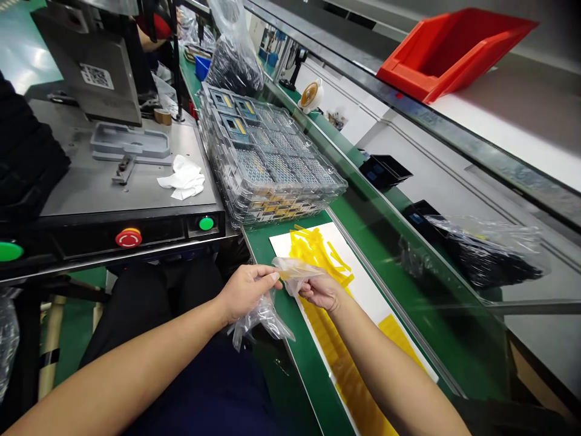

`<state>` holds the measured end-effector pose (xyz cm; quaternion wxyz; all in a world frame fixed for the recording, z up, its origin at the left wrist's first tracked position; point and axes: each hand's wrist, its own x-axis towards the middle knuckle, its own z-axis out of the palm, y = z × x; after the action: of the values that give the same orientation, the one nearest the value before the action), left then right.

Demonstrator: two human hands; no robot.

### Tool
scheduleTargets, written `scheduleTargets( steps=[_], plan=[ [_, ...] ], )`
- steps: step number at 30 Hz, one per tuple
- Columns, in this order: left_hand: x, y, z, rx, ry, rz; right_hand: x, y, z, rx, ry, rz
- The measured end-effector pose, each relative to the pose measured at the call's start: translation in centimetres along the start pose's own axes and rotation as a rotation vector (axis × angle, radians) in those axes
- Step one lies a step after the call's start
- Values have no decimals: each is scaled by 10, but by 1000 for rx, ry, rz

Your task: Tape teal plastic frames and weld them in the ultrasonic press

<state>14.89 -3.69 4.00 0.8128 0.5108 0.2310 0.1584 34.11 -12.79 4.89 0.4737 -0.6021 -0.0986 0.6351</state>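
Note:
My left hand (247, 293) is closed, thumb against fingertips, on crumpled clear plastic film (270, 321) that dangles below it. Just to its right, my right hand (321, 292) has curled fingers, with a translucent plastic bag (295, 269) lying over them. The left fingertips touch the near edge of this bag. Whether the dangling film and the bag are one piece, I cannot tell. Beneath the right hand lies a white sheet (374, 287) with loose yellow strips (313, 248) and wider yellow tape-like sheets (351, 363). Part of the right fingers is hidden by the plastic.
Clear trays (272, 163) with small parts are stacked ahead. To the left stands a machine table (181, 203) with a red button (128, 238), a green button (206, 223), a grey fixture (131, 145) and a crumpled tissue (184, 177). An orange bin (449, 54) rests on the upper shelf.

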Motion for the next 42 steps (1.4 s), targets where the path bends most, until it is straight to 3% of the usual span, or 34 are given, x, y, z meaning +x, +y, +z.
scheduleTargets(
  steps=[22, 27, 42],
  plan=[
    [1, -2, -6, 73, 79, 46, -4, -4, 3, 86, 68, 35],
    [0, 2, -5, 101, 85, 49, -3, -3, 1, 71, 26, 0],
    [-2, 2, -6, 160, 80, 33, -4, -4, 0, 89, 68, 38]
  ],
)
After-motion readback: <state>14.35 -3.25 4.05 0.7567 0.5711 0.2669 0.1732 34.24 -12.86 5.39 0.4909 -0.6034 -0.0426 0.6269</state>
